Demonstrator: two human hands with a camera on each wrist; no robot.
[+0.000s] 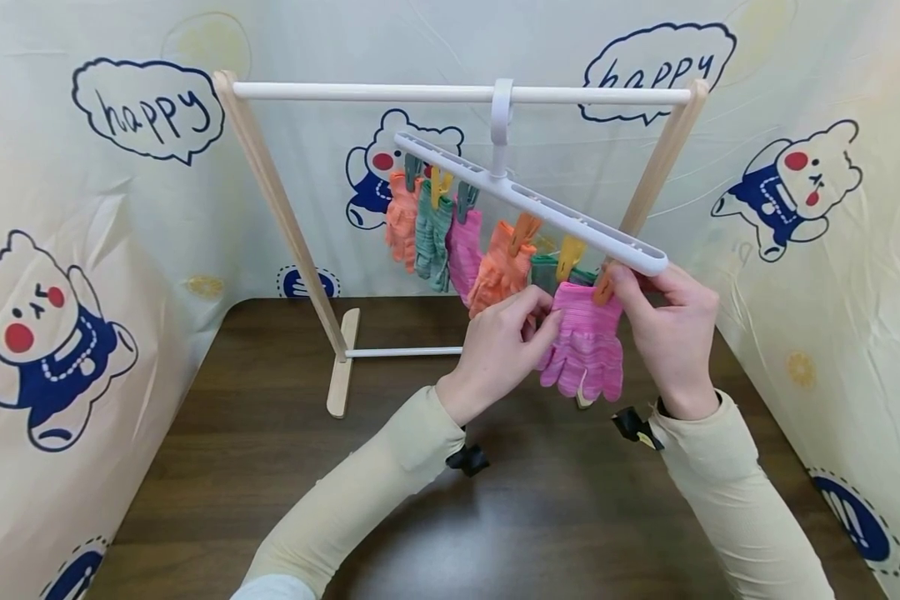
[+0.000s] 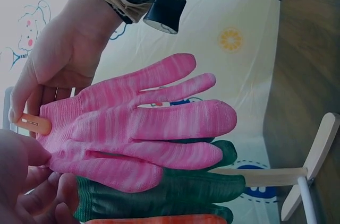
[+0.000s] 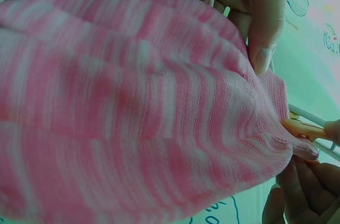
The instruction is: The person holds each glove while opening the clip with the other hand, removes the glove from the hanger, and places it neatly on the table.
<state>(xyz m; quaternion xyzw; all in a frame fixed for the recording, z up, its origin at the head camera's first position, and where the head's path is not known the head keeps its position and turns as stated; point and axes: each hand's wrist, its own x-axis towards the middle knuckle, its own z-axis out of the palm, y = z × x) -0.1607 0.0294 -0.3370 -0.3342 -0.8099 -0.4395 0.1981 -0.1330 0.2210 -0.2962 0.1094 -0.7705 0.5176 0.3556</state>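
Note:
A pink striped knit glove (image 1: 587, 342) hangs fingers-down below the right end of a white hanger (image 1: 547, 208). My left hand (image 1: 502, 346) pinches the left edge of its cuff between thumb and fingers. At the cuff's other corner, my right hand (image 1: 678, 333) pinches an orange clothespin (image 1: 603, 287), which sits over the cuff edge just under the hanger. The left wrist view shows that clothespin (image 2: 34, 123) on the cuff and the glove (image 2: 159, 120) spread out. Close up in the right wrist view, the glove's cuff (image 3: 276, 96) is bunched at the clothespin.
The hanger's hook (image 1: 501, 117) rests over the white rod (image 1: 375, 92) of a wooden rack (image 1: 277, 200), and the hanger slopes down rightward. Orange (image 1: 498, 271), green (image 1: 433, 233) and pink (image 1: 463, 250) gloves hang along it from clothespins. Beneath is a dark wooden table (image 1: 555, 525).

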